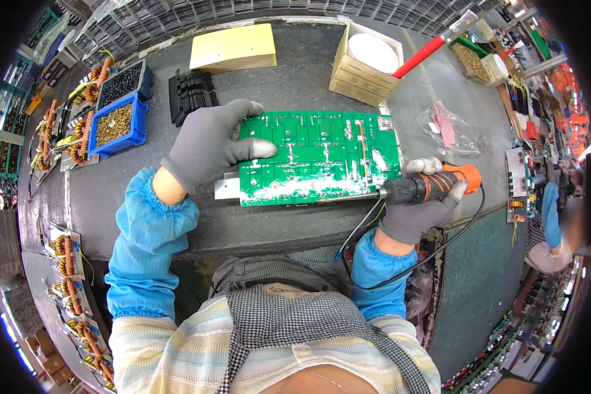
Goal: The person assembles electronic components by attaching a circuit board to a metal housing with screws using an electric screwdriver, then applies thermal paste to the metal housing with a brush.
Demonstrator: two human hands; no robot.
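Note:
A green circuit board (302, 154) lies on the dark bench in front of me, its soldered face up. My left hand (210, 138), in a grey glove, grips the board's left end, thumb on its face and fingers at the far left corner. In my right hand (423, 210), also gloved, is a corded orange and black electric screwdriver (433, 187). It lies nearly level, with its bit pointing left along the board's near right corner. Whether the bit touches a screw cannot be made out. A pale metal piece (227, 188) sticks out under the board's left end.
Beyond the board stand black finned parts (192, 95), a yellow block (234, 47) and a cardboard box (364, 62) with a red-handled tool. A blue bin (117, 125) of brass-coloured parts sits left. A plastic bag (450, 128) lies right. A co-worker's blue sleeve (551, 213) shows far right.

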